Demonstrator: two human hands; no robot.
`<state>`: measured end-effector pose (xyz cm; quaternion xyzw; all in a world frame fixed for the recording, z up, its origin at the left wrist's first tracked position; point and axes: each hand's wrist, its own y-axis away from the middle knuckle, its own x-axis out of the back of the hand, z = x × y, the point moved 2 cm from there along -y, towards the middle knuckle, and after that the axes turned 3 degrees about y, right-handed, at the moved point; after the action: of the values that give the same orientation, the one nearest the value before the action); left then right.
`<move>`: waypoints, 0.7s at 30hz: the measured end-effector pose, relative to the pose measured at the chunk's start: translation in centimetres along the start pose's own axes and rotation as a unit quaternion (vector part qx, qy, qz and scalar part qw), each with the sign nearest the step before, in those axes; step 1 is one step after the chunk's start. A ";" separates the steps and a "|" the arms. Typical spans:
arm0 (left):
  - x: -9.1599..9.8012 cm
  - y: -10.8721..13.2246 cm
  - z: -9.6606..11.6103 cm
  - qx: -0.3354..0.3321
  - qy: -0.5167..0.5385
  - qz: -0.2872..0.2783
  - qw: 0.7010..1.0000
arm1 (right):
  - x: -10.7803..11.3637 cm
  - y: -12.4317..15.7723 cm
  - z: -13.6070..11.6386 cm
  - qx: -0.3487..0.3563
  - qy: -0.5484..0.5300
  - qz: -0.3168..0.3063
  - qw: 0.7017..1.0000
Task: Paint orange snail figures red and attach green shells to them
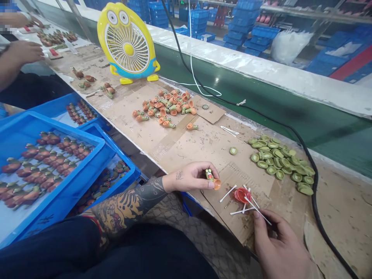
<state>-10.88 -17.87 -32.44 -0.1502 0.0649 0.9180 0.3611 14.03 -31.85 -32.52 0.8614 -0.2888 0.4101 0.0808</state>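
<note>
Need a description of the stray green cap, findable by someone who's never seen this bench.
From the yellow fan, come down the cardboard-covered bench to the green cap pile at right. The stray cap lies alone left of that pile, touching no other.

Factory workbench: stacked blue crates (244,23), conveyor (261,93)

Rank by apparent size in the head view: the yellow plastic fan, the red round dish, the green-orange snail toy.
Yellow plastic fan: largest.
Red round dish and green-orange snail toy: look alike, unranked.
</note>
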 end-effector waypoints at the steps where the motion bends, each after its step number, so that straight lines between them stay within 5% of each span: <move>1: 0.0 0.0 0.1 0.001 0.001 0.001 1.000 | -0.2 -0.1 0.0 0.030 0.013 0.001 0.999; 5: -0.1 0.1 0.4 -0.002 -0.004 0.005 1.000 | -0.8 -0.2 0.2 0.146 0.044 0.008 0.988; 9: 0.0 0.1 0.3 -0.010 -0.011 -0.001 1.000 | 0.4 -1.2 0.0 0.123 0.062 0.044 0.989; 14: 0.3 0.0 0.0 -0.005 -0.010 0.001 1.000 | 1.6 -7.9 0.1 0.022 0.127 0.036 0.991; 18: 0.4 0.1 0.1 -0.006 -0.001 0.009 1.000 | -0.1 -14.2 0.4 0.055 0.160 0.002 0.986; 21: 0.4 0.1 0.1 -0.011 0.004 0.013 1.000 | -1.2 -16.1 0.5 0.086 0.182 -0.009 0.979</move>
<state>-11.27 -17.65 -32.52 -0.1576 0.0580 0.9227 0.3471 22.79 -18.29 -32.18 0.7782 -0.2255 0.5829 0.0615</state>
